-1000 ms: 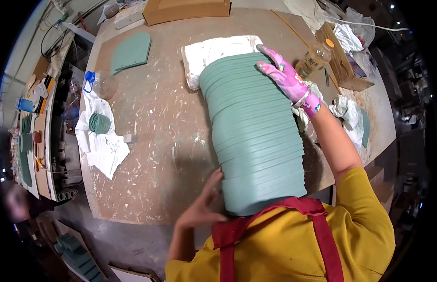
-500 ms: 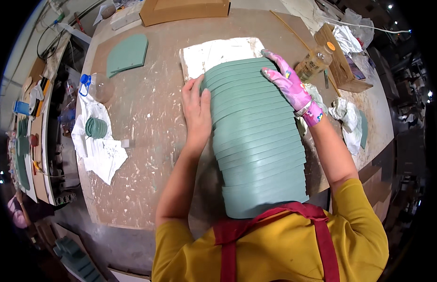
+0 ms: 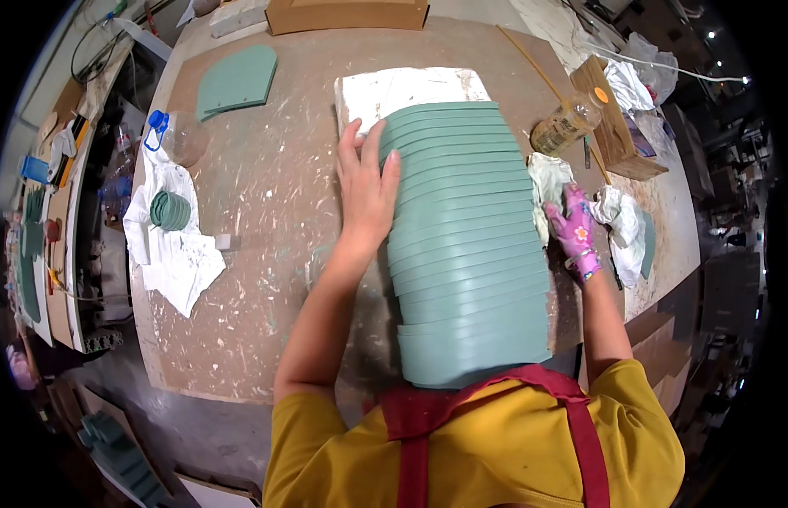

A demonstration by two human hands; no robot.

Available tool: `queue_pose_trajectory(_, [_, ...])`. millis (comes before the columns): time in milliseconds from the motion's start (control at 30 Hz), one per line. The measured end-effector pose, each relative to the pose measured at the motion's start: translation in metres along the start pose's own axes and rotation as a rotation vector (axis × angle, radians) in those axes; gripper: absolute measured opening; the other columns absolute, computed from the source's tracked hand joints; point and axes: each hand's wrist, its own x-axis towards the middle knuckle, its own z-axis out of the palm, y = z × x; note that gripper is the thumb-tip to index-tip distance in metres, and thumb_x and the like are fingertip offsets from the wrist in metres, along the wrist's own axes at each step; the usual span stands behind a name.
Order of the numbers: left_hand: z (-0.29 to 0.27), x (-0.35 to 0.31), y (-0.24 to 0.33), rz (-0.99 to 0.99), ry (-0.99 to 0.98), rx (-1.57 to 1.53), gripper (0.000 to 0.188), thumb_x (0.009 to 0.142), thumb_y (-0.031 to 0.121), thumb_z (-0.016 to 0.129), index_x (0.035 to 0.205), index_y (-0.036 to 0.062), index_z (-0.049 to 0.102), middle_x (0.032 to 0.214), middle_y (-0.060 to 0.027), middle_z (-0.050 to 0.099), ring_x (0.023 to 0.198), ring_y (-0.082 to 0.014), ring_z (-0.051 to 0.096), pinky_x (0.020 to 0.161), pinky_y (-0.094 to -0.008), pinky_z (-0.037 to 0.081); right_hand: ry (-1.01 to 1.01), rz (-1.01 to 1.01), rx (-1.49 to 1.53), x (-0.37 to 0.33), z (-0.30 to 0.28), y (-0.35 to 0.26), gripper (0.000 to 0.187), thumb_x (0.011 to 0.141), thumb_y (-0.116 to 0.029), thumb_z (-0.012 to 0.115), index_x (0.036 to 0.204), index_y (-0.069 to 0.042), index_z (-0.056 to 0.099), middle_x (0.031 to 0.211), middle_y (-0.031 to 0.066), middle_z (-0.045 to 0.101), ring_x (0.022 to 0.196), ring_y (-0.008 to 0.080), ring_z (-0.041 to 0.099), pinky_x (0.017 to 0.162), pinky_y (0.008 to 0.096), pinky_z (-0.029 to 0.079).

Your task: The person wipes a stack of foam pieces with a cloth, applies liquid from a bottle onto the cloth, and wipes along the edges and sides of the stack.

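A long row of overlapping sage-green curved sheets (image 3: 470,254) lies in front of me, running from a white padded block (image 3: 411,89) down to my apron. Against the upper left edge of the sheets rests my bare left hand (image 3: 366,190), fingers stretched and apart. My right hand (image 3: 577,233), in a pink flowered glove, is off the sheets to their right. Its fingers are spread and reach to a crumpled pale cloth (image 3: 548,182); whether they press on it I cannot tell. A second white cloth (image 3: 624,229) lies just beyond that hand.
To the right are a bottle with an orange cap (image 3: 572,121), a thin stick (image 3: 529,57) and a wooden box (image 3: 618,127). On the left, a green coil (image 3: 170,211) sits on a white rag (image 3: 178,267), near a clear jug (image 3: 186,140). Green panels (image 3: 237,78) and a cardboard box (image 3: 347,15) lie farther back.
My right hand has left the upper right edge of the sheets and moved down and right to the pale cloth. My left hand stays at the left edge, turned slightly.
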Motion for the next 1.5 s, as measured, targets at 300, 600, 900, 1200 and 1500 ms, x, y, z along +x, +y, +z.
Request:
queue_pose_trajectory(300, [-0.016,0.012,0.106,-0.215,-0.441,-0.456,0.041,0.094,0.021,0.054,0.129,0.0018,0.047,0.120,-0.0161,0.054,0.101,-0.0242,0.056,0.084,-0.0353,0.048,0.259,0.024,0.807,-0.002,-0.108,-0.037,0.035,0.073,-0.014,0.074,0.101,-0.002,0.057,0.108,0.0093,0.055,0.104,0.0222,0.054,0.094,0.0315,0.041])
queue_pose_trajectory(600, [0.072,-0.016,0.179,-0.323,-0.613,-1.007,0.031,0.092,0.019,0.062,0.115,-0.0003,0.056,0.095,-0.0041,0.066,0.084,-0.0079,0.060,0.074,-0.0233,0.049,0.081,0.074,1.420,-0.060,-0.157,-0.081,0.084,0.084,-0.048,0.061,0.146,-0.005,0.025,0.146,0.0150,0.033,0.133,0.0256,0.034,0.111,0.0407,0.026])
queue_pose_trajectory(900, [0.057,-0.003,0.183,-0.019,-0.827,-0.356,0.037,0.093,0.034,0.056,0.112,0.0023,0.058,0.088,-0.0071,0.066,0.079,-0.0182,0.060,0.075,-0.0321,0.048,-0.294,0.344,2.302,-0.098,-0.101,-0.044,0.044,0.093,-0.019,0.055,0.133,-0.003,0.044,0.126,0.0120,0.057,0.113,0.0254,0.058,0.099,0.0406,0.047])
queue_pose_trajectory(1200, [0.014,0.053,0.103,-0.083,-0.389,-0.257,0.031,0.097,0.025,0.050,0.117,0.0025,0.058,0.091,-0.0055,0.063,0.082,-0.0115,0.056,0.076,-0.0246,0.045,0.042,0.482,2.493,-0.051,-0.091,-0.001,0.034,0.094,-0.016,0.051,0.124,0.000,0.053,0.119,0.0168,0.061,0.107,0.0289,0.061,0.095,0.0434,0.050])
queue_pose_trajectory(1500, [0.202,0.115,0.109,-0.250,-0.500,-0.277,0.072,0.080,0.021,0.074,0.139,0.0008,0.037,0.120,-0.0144,0.058,0.093,-0.0166,0.059,0.081,-0.0274,0.049,0.441,0.382,2.188,0.012,-0.110,0.024,0.037,0.094,-0.007,0.050,0.130,-0.001,0.046,0.120,0.0127,0.059,0.106,0.0253,0.061,0.094,0.0378,0.051])
